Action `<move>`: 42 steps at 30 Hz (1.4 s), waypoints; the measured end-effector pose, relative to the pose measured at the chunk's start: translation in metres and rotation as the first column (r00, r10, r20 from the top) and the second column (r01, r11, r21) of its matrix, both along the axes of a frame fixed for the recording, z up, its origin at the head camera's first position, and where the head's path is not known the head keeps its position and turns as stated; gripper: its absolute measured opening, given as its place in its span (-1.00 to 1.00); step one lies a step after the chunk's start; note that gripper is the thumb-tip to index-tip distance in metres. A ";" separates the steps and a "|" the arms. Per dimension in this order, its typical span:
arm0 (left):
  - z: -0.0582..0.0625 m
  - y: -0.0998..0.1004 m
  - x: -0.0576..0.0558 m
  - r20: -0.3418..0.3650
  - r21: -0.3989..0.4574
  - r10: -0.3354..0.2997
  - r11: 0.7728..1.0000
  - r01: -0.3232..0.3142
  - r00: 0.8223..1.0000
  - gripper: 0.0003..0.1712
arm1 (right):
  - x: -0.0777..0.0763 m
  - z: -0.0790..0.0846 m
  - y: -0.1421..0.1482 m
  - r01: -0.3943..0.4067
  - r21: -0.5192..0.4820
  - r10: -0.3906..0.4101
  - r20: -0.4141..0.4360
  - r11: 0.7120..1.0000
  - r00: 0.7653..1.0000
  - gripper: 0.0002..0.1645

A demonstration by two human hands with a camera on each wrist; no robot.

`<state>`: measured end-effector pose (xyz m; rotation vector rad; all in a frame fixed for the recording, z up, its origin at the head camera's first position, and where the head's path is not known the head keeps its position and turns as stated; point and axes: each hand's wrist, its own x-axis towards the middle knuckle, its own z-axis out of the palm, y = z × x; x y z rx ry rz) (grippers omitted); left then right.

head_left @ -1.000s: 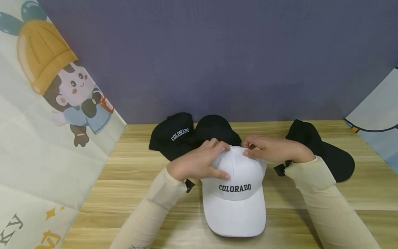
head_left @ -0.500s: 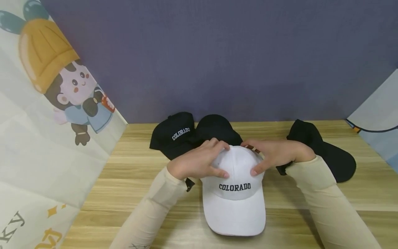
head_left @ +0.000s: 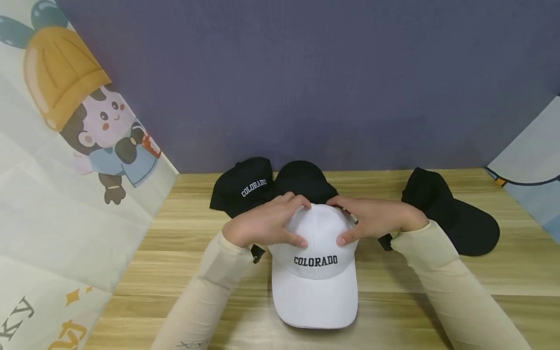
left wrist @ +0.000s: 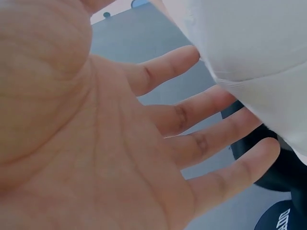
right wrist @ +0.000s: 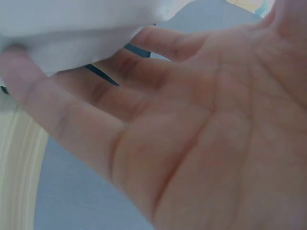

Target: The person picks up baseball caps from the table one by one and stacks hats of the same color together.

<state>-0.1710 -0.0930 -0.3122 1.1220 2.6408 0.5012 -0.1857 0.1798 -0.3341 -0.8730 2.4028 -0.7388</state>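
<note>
A white baseball cap (head_left: 315, 301) with black COLORADO lettering lies in the middle of the table, its brim facing the person. My left hand (head_left: 264, 223) grips the left side of its crown, thumb on the front panel and fingers behind. On the opposite side, my right hand (head_left: 378, 218) holds the crown the same way. The left wrist view has the fingertips of the left hand (left wrist: 144, 143) against the cap's white fabric (left wrist: 259, 43). From the right wrist, the right hand's fingers (right wrist: 62, 115) reach under the cap's edge (right wrist: 72, 28). Some fingertips are hidden by the cap.
Behind the left hand sits a black COLORADO cap (head_left: 245, 182), touching a second black cap (head_left: 302, 180). Another black cap (head_left: 468, 226) lies to the right, beyond the right wrist. A grey-blue wall (head_left: 332, 87) closes off the back of the wooden table (head_left: 175, 272).
The right hand has gone from pinching near the crown's top to gripping its right side, thumb lower on the front. Both hands and the white cap have since shifted slightly left.
</note>
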 end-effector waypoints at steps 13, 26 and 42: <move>0.009 -0.021 0.002 0.005 -0.049 0.031 0.998 -0.030 1.000 -0.17 | 0.004 -0.014 -0.021 0.004 -0.106 -0.009 -0.045 0.994 0.999 0.02; 0.013 -0.031 0.001 0.044 -0.051 0.050 0.998 -0.048 0.998 -0.21 | 0.008 -0.017 -0.031 0.009 -0.149 -0.015 -0.038 0.989 0.999 0.00; 0.011 -0.028 0.007 0.017 0.025 0.015 1.000 -0.015 1.000 -0.23 | -0.006 -0.018 -0.021 0.130 -0.308 -0.229 -0.311 0.942 0.922 -0.61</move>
